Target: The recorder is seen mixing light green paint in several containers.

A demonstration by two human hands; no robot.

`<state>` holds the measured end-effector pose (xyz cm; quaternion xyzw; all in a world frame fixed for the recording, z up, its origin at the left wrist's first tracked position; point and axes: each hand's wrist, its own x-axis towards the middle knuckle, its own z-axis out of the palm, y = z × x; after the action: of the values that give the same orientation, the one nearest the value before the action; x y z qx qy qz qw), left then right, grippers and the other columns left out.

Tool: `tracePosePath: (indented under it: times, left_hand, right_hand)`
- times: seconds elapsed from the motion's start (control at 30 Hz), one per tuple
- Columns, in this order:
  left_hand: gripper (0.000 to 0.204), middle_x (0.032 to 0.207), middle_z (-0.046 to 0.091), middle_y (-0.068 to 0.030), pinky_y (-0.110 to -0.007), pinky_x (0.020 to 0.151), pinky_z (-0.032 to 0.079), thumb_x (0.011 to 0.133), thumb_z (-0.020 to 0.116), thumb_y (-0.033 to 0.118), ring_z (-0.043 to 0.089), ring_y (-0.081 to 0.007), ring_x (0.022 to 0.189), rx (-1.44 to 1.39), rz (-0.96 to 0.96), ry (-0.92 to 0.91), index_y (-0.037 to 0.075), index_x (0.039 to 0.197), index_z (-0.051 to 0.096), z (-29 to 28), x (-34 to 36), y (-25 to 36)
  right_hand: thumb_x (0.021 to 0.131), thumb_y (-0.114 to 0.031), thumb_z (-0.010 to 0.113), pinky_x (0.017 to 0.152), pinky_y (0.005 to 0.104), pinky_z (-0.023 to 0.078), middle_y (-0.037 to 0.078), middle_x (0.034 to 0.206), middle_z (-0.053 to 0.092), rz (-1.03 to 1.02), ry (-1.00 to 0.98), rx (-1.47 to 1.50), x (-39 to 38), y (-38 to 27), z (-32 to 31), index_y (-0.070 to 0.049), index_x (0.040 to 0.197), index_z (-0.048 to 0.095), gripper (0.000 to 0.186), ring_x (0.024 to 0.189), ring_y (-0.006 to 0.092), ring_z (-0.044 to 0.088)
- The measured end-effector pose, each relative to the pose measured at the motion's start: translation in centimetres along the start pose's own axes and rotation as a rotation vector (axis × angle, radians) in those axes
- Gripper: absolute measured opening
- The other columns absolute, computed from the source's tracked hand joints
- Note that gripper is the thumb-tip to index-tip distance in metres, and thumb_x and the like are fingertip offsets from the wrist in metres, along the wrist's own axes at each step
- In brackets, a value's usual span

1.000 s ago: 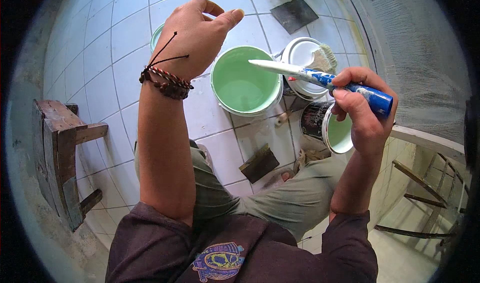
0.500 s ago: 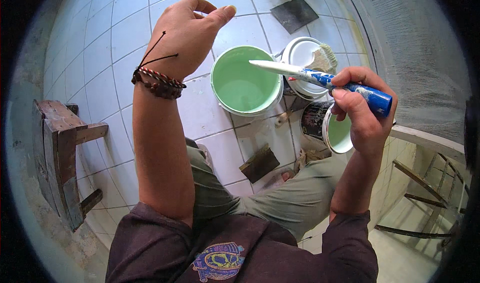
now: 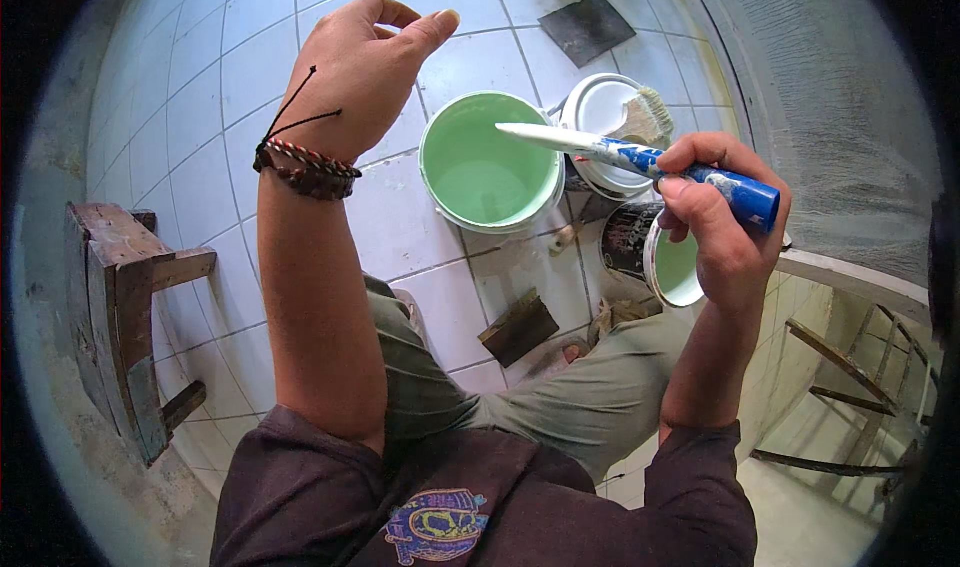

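My right hand (image 3: 728,207) is closed round a blue-handled tool (image 3: 640,154) with a long, tapering white end; pale smears mark its handle. The tool's tip is above the large bucket (image 3: 427,182), which holds pale green liquid. My left hand (image 3: 365,77) hangs in the air left of that bucket, thumb stretched out and fingers loosely curled. Nothing shows in it, though the palm side is hidden. Just beyond the tool stands a lidded white bucket (image 3: 592,102) with a wide paintbrush (image 3: 648,119) on top. Below my right hand, a dark tilted tub (image 3: 625,242) shows a pale green inside.
A dark square sheet (image 3: 587,30) lies on the tiled floor (image 3: 250,97) at the far side. Closer to me is a brown block (image 3: 519,327). A worn wooden stool (image 3: 125,267) stands at the left, and a dark metal frame (image 3: 850,397) at the lower right.
My left hand has shifted slightly to the left. The right hand and its tool have moved a little left too; the buckets look unchanged.
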<state>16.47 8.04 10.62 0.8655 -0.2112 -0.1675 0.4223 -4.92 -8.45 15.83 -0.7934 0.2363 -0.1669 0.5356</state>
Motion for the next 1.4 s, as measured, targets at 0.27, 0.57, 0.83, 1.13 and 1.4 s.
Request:
tracePosePath:
  times: [0.27, 0.57, 0.83, 1.13, 1.4]
  left_hand:
    - [0.055, 0.102, 0.069, -0.0206, -0.037, 0.082, 0.054, 0.089, 0.064, 0.048, 0.068, -0.0271, 0.093, 0.029, 0.018, 0.009, -0.002, 0.112, 0.065, -0.1, 0.0, -0.1]
    - [0.057, 0.102, 0.069, -0.0217, -0.038, 0.083, 0.054, 0.090, 0.063, 0.049, 0.068, -0.0284, 0.095, 0.023, 0.014, 0.008, -0.002, 0.113, 0.065, 0.1, -0.1, -0.1]
    - [0.056, 0.102, 0.069, -0.0218, -0.037, 0.082, 0.054, 0.090, 0.063, 0.049, 0.068, -0.0284, 0.094, 0.025, 0.016, -0.001, -0.003, 0.113, 0.065, 0.0, 0.0, 0.0]
    - [0.055, 0.101, 0.069, -0.0210, -0.037, 0.081, 0.054, 0.090, 0.064, 0.047, 0.068, -0.0270, 0.092, 0.011, 0.012, -0.005, -0.003, 0.112, 0.065, 0.0, -0.1, 0.1]
    - [0.055, 0.099, 0.069, -0.0206, -0.037, 0.080, 0.055, 0.089, 0.064, 0.046, 0.068, -0.0267, 0.090, -0.012, 0.014, -0.006, -0.004, 0.112, 0.064, -0.1, -0.1, 0.0]
  right_hand:
    - [0.078, -0.003, 0.063, 0.057, 0.0180, 0.039, -0.001, 0.075, 0.059, -0.021, 0.006, -0.014, 0.1, 0.0, 0.1, 0.001, 0.087, 0.066, 0.010, 0.064, 0.0031, 0.049]
    - [0.078, -0.004, 0.064, 0.058, 0.0181, 0.039, -0.001, 0.076, 0.059, -0.023, 0.000, -0.017, 0.0, 0.1, -0.1, 0.001, 0.087, 0.066, 0.010, 0.065, 0.0036, 0.050]
    - [0.078, -0.004, 0.064, 0.059, 0.0183, 0.041, 0.000, 0.078, 0.061, -0.004, -0.007, -0.026, 0.1, -0.1, -0.1, 0.002, 0.087, 0.066, 0.011, 0.067, 0.0042, 0.051]
    - [0.078, -0.003, 0.064, 0.059, 0.0185, 0.042, 0.001, 0.077, 0.061, -0.029, -0.004, -0.011, 0.1, 0.3, 0.2, 0.002, 0.087, 0.066, 0.010, 0.067, 0.0043, 0.052]
    - [0.077, -0.002, 0.063, 0.057, 0.0207, 0.044, 0.003, 0.073, 0.061, -0.023, -0.050, -0.001, 0.5, 1.3, 1.7, 0.002, 0.084, 0.066, 0.009, 0.064, 0.0053, 0.053]
